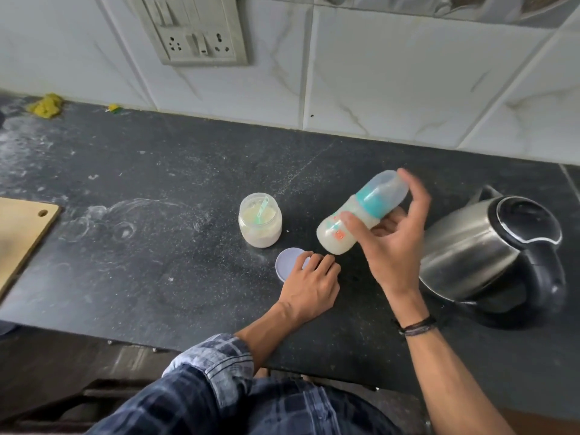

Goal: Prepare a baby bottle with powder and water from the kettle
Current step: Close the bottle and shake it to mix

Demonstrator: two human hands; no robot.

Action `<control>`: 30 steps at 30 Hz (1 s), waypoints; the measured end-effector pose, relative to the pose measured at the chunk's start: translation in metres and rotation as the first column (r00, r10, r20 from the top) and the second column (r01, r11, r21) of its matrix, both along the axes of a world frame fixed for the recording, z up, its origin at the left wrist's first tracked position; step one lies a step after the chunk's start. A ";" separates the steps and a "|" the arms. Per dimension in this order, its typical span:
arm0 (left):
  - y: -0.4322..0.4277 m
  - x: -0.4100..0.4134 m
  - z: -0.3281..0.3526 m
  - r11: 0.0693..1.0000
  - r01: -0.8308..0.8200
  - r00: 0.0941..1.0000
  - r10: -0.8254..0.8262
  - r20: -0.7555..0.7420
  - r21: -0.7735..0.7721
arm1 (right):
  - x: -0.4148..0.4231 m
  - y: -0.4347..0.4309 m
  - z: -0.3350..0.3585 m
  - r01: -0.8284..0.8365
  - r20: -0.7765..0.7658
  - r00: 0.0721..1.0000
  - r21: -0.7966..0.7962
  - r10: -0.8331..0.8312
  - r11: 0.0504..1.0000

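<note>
My R hand (395, 243) grips the bottle (365, 205), thumb across its body and fingers behind. It's off the worktop (157, 262), tilted with the cap end up and away from me, between jar (260, 221) and kettle (489, 246). The bottle is capped and looks full of pale, milky liquid, so I judge powder and water are both in and I'm at the mixing/shaking stage. The picture is blurred there, so I can't say if any lumps remain.

My L hand (309, 284) lies on the worktop nearer the front edge, fingertips on the jar's lid (288, 263), which sits flat just in front of the jar. I can't tell if it's pinching the lid or only resting on it.

The jar stands open around mid-worktop w/ the scoop (263, 210) left inside. The kettle sits toward the right end, lid down.

Left, imo: finish mixing, set the bottle upright, close the jar (scoop can stay in). Nearly done.
</note>
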State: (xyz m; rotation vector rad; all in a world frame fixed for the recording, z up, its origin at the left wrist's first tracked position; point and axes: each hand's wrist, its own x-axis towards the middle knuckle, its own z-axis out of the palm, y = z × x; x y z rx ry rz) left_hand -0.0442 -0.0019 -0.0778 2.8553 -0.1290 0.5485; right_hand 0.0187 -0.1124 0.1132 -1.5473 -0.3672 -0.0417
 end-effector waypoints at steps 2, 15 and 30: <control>0.000 0.002 0.000 1.000 -0.014 1.000 0.014 -0.006 -0.009 | -0.003 0.002 0.006 0.092 -0.007 0.996 0.141 -0.092 0.986; 0.000 0.000 0.000 1.000 -0.002 1.000 0.002 0.022 0.000 | 0.018 -0.002 0.017 0.038 0.078 0.996 0.112 -0.047 0.993; -0.001 0.002 0.002 1.000 -0.014 1.000 0.014 0.012 -0.005 | 0.002 -0.003 0.016 0.131 0.021 0.990 0.231 -0.139 0.964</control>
